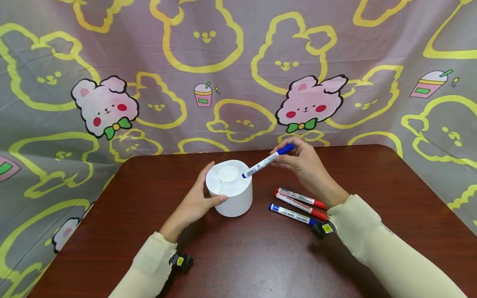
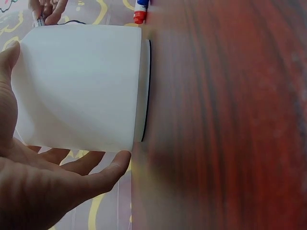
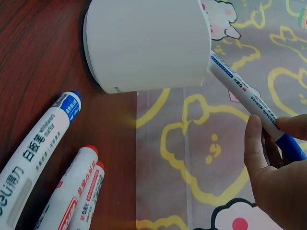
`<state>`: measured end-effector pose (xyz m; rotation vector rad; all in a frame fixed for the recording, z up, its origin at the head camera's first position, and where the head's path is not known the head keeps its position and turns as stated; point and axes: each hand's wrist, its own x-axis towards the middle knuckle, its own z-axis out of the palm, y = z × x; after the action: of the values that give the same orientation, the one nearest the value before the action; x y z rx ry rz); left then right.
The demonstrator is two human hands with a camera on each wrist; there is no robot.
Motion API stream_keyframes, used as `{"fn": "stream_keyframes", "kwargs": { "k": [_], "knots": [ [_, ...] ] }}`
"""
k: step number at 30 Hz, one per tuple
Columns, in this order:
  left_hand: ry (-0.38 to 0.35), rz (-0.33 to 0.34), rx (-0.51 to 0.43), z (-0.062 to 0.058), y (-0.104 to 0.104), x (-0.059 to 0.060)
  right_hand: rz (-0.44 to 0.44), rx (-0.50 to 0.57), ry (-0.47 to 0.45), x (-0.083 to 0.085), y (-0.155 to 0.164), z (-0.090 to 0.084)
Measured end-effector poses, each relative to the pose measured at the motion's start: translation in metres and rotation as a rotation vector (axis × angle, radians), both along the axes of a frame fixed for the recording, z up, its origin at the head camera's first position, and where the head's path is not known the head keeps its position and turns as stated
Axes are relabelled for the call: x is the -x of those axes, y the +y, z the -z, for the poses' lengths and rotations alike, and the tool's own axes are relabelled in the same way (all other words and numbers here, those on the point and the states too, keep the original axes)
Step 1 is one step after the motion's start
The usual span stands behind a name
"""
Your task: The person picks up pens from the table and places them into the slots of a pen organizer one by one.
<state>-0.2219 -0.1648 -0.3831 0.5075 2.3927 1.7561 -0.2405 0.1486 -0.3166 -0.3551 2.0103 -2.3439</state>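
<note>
A round white pen holder (image 1: pixel 234 203) with several compartments and a raised round middle one stands upright on the table. My left hand (image 1: pixel 199 200) grips its left side, thumb at the front and fingers round the back. In the left wrist view the holder's white wall (image 2: pixel 81 86) fills the space beside the fingers. My right hand (image 1: pixel 298 159) pinches a blue whiteboard marker (image 1: pixel 262 165) near its blue cap. The marker slants down to the left, its blue end at the holder's right rim. In the right wrist view that lower end passes behind the holder (image 3: pixel 148 45).
Two red markers (image 1: pixel 294 198) and another blue marker (image 1: pixel 290 213) lie on the dark wooden table (image 1: pixel 238 260), under and left of the right wrist. A patterned cloth (image 1: pixel 238 82) hangs along the table's back and sides.
</note>
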Motion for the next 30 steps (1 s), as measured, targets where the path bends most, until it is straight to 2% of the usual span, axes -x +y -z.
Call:
{"fn": "stream_keyframes", "kwargs": {
  "k": [11,22,30],
  "knots": [
    [0.001,-0.006,-0.002,0.0,0.001,0.0,0.002,-0.085,0.023,0.003,-0.013,0.0],
    [0.0,-0.02,0.027,0.0,0.001,0.001,0.003,-0.073,0.013,0.005,-0.016,-0.002],
    [-0.002,-0.014,0.011,0.0,0.001,0.0,0.02,-0.035,0.034,0.012,-0.024,-0.003]
  ]
}}
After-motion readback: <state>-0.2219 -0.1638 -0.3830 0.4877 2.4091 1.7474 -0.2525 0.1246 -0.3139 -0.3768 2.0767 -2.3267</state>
